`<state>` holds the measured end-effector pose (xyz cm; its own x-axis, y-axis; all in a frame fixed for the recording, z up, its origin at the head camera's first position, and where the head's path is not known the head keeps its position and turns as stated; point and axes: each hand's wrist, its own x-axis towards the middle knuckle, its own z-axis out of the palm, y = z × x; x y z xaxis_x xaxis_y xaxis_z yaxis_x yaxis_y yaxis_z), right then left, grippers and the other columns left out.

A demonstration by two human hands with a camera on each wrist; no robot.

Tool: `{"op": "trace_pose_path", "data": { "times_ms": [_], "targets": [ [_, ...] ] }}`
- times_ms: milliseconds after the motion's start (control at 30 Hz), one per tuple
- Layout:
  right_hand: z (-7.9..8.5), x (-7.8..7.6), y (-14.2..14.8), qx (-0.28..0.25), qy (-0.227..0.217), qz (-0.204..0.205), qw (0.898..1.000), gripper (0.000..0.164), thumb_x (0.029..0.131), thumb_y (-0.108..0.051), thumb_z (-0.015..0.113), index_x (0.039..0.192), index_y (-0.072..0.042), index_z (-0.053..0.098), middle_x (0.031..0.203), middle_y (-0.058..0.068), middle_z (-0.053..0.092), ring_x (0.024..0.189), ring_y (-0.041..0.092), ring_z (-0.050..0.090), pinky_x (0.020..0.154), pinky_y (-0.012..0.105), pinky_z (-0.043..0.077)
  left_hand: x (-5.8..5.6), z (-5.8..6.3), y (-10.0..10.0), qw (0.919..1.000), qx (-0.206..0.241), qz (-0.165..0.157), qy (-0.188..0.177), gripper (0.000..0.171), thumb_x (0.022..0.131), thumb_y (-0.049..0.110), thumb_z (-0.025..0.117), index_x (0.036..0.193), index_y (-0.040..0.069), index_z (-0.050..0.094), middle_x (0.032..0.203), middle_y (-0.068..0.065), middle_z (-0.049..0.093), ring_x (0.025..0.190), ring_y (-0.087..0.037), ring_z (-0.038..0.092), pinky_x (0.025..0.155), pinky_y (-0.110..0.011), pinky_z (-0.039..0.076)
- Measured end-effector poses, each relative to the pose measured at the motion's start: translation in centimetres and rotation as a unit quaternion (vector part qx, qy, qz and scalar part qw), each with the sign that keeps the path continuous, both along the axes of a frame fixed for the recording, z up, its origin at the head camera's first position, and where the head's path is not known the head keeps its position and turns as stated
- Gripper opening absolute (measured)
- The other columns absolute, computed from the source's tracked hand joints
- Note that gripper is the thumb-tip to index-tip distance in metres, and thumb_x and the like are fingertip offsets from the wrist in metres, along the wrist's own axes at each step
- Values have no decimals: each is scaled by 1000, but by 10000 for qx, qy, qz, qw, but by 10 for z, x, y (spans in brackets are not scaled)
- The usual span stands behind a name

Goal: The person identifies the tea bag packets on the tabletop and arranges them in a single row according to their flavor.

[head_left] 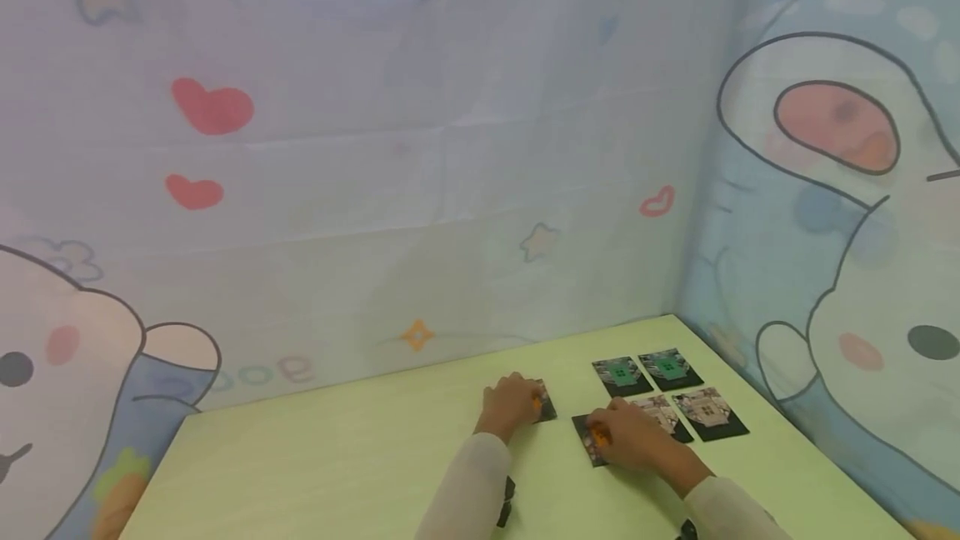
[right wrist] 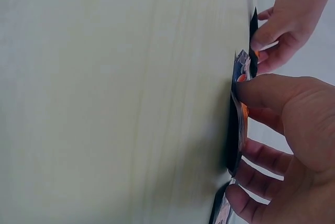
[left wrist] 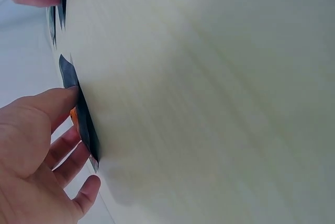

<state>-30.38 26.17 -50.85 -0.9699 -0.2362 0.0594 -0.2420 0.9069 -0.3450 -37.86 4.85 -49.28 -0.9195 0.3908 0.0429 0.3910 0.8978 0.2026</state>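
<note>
My left hand (head_left: 510, 407) grips a flat packet with an orange print (head_left: 548, 403), on the table left of the others. In the left wrist view its thumb lies at one edge of that packet (left wrist: 90, 132), with fingertips along the far side. Closer to me and to the right, my right hand (head_left: 632, 437) holds a second orange-printed packet (head_left: 583, 438). The right wrist view shows the thumb over the front of this packet (right wrist: 234, 135) and fingers at its lower edge. Both hands cover much of their packets' printed faces.
Right of my hands lie two green-printed packets (head_left: 622, 376) at the back and two beige-printed packets (head_left: 712, 413) in front of them. They lie on a pale yellow-green table (head_left: 322, 457). Cartoon-printed cloth (head_left: 360, 148) hangs behind the table and along its right side.
</note>
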Motion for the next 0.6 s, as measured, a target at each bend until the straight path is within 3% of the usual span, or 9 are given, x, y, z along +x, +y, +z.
{"op": "trace_pose_path", "data": {
  "times_ms": [600],
  "targets": [
    [1,2,3,-161,-70,116,9998,33,82,-20,82,113,-19,73,106,5,61,91,21,58,84,49,52,3,-8,-66,9960,840,120,-287,25,89,17,73,112,26,78,122,-10,66,109,-34,61,92,-61,49]
  ]
}}
